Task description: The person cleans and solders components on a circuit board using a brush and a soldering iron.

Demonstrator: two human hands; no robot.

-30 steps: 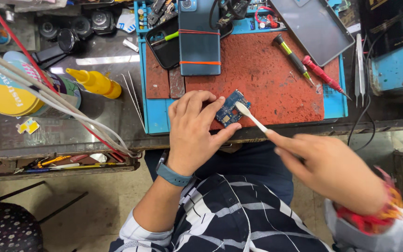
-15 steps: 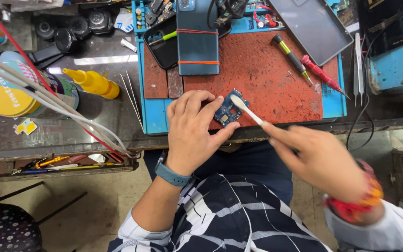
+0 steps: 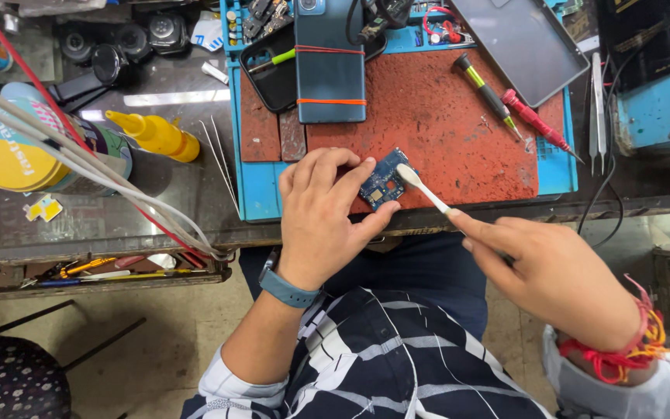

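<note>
My left hand (image 3: 321,219) pinches a small blue circuit board (image 3: 385,181) at the front edge of a reddish work mat (image 3: 443,116). My right hand (image 3: 540,268) grips a white brush (image 3: 422,188), whose head rests on the board's right edge. A blue watch band circles my left wrist, and red threads wrap my right wrist.
A phone bound with orange rubber bands (image 3: 329,62) lies at the back of the mat. Two screwdrivers (image 3: 505,109) lie to the right, next to a grey tray (image 3: 525,43). A yellow squeeze bottle (image 3: 153,133), a tape roll (image 3: 17,151) and cables sit left.
The brush head has shifted slightly along the board's right edge; my right hand has moved a little. My left hand keeps holding the board.
</note>
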